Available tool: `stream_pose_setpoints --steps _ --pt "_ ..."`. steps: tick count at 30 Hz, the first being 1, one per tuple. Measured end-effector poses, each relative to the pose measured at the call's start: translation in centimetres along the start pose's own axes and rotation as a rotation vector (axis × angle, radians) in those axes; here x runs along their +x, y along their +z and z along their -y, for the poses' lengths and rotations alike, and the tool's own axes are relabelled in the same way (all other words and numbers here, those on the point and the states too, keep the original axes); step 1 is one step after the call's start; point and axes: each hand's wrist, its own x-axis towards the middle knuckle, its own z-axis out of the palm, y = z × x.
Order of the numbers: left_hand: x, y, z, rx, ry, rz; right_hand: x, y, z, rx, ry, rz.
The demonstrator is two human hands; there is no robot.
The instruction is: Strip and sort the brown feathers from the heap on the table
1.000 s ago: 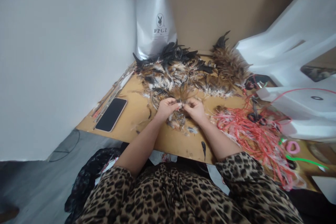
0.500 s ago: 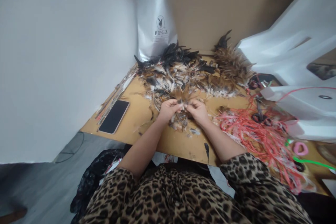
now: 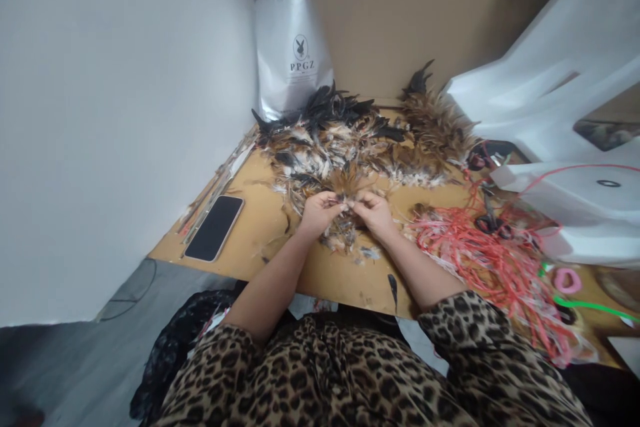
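My left hand [image 3: 319, 212] and my right hand [image 3: 374, 212] meet over the wooden table [image 3: 260, 227], fingers pinched together on a small bunch of brown feathers [image 3: 346, 190]. More small feathers [image 3: 341, 239] lie under my hands. Behind them a large heap of black, brown and white feathers [image 3: 350, 140] covers the back of the table.
A black phone [image 3: 214, 228] lies at the table's left edge beside some strips. A white bag [image 3: 293, 47] stands at the back. A tangle of red string [image 3: 480, 253] with scissors [image 3: 493, 221], white foam pieces [image 3: 565, 100] and a pink ring [image 3: 564, 280] fill the right.
Both hands stay together on the feathers, with only small finger movement. The camera shifted slightly.
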Motion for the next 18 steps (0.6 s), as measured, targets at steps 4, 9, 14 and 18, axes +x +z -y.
stream_pose_setpoints --steps 4,9,14,18 --pt "0.0 0.0 -0.1 0.028 0.040 0.002 -0.1 0.2 0.2 0.025 0.002 0.004" --pt "-0.4 0.2 -0.4 0.027 0.086 0.032 -0.2 0.3 2.1 0.021 -0.025 -0.015" --pt "-0.5 0.2 -0.8 0.055 0.097 0.001 1.2 -4.6 6.1 -0.046 -0.147 -0.245" --pt "-0.3 0.0 -0.5 0.060 0.092 -0.040 3.6 -12.4 7.0 -0.088 -0.169 -0.495"
